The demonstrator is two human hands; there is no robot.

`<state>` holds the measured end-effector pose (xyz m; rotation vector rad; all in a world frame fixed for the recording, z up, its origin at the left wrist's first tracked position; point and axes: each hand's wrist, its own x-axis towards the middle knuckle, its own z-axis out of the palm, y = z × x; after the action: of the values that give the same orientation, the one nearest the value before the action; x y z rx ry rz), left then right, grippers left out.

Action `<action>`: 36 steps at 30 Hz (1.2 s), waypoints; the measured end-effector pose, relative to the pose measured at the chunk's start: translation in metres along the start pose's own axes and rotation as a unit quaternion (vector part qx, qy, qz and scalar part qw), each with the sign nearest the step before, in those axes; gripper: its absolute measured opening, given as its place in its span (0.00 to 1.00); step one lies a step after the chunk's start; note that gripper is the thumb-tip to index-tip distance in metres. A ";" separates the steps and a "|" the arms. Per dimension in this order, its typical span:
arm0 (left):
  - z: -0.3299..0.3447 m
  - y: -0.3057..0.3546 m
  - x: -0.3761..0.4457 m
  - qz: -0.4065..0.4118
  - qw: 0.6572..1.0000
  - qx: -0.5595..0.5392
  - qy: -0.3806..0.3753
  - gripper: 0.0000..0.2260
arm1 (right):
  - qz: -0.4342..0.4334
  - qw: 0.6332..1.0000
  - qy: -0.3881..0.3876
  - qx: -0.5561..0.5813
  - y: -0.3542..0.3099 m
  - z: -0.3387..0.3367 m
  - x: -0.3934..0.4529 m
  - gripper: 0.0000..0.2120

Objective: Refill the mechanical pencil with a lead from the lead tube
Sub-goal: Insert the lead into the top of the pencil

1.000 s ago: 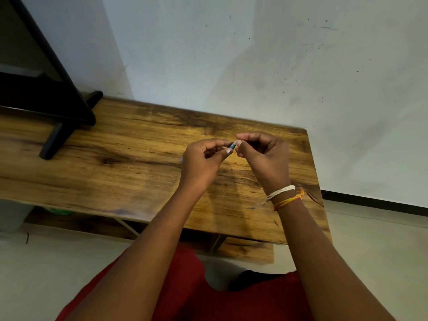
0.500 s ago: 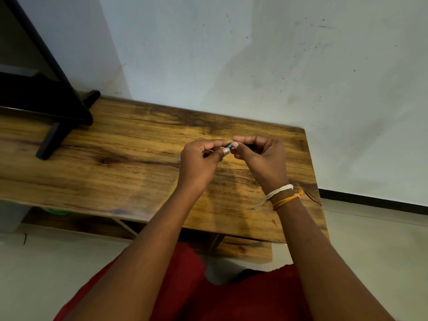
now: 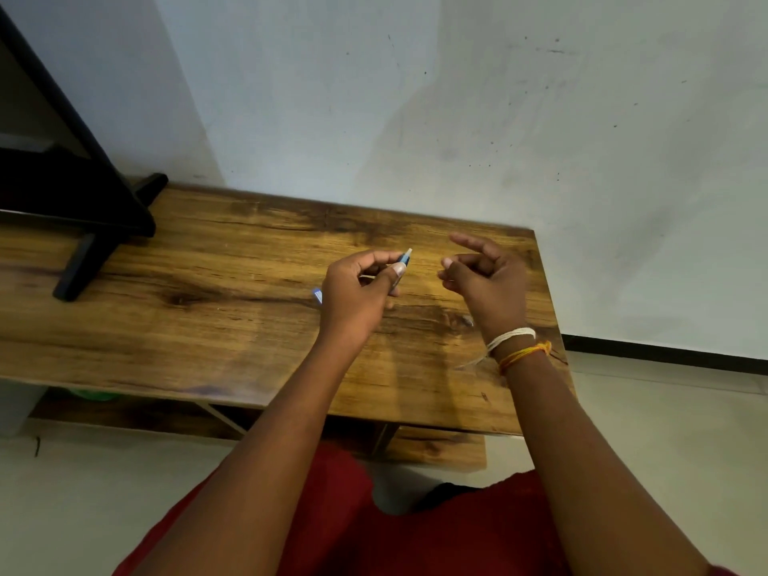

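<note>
Above the wooden tabletop (image 3: 208, 326) my left hand (image 3: 357, 293) pinches the pencil (image 3: 404, 259); my right hand (image 3: 486, 276), loosely curled, seemingly empty, probably fetches lead next.

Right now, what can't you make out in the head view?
- Pencil: only its tip end shows past the left hand; the fist hides the barrel.
- Blue end by the left hand: too little shows to tell pencil from lead tube.
- Right hand: pinched fingers; any lead or cap is too small to see.
- Black stand: cut off by the left edge.
</note>
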<state>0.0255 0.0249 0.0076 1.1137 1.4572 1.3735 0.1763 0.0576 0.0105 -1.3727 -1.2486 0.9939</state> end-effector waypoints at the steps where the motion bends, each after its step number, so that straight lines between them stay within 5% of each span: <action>1: 0.001 0.000 0.000 -0.005 1.000 -0.005 -0.002 0.08 | 0.023 0.998 0.029 -0.050 0.006 -0.007 0.005 0.13; 6: 0.005 -0.001 -0.001 -0.016 1.000 -0.022 -0.004 0.08 | 0.136 0.951 0.048 -0.272 0.030 -0.030 0.011 0.10; 15: 0.015 0.002 -0.003 -0.028 0.999 -0.036 0.003 0.07 | 0.156 0.914 -0.048 -0.373 0.034 -0.030 0.004 0.08; 17: 0.015 0.002 -0.003 -0.028 0.999 -0.036 -0.002 0.07 | 0.145 0.934 -0.039 -0.325 0.028 -0.025 0.004 0.05; 20: 0.015 0.002 -0.003 -0.019 0.999 -0.027 -0.006 0.07 | 0.149 0.985 -0.036 -0.078 0.013 -0.015 0.001 0.02; 23: 0.015 0.001 -0.002 -0.013 1.000 -0.010 -0.005 0.07 | 0.063 0.996 -0.053 0.035 -0.001 -0.008 -0.001 0.03; 30: 0.010 0.000 -0.001 0.010 1.000 -0.013 -0.012 0.07 | -0.070 0.994 -0.089 -0.004 -0.014 0.007 -0.009 0.10; 36: 0.006 -0.001 0.000 0.025 1.000 -0.005 -0.007 0.08 | -0.067 0.995 -0.063 -0.026 -0.016 0.011 -0.010 0.05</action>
<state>0.0313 0.0264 0.0064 1.1577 1.4194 1.4045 0.1609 0.0488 0.0239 -1.2632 -1.4493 0.9723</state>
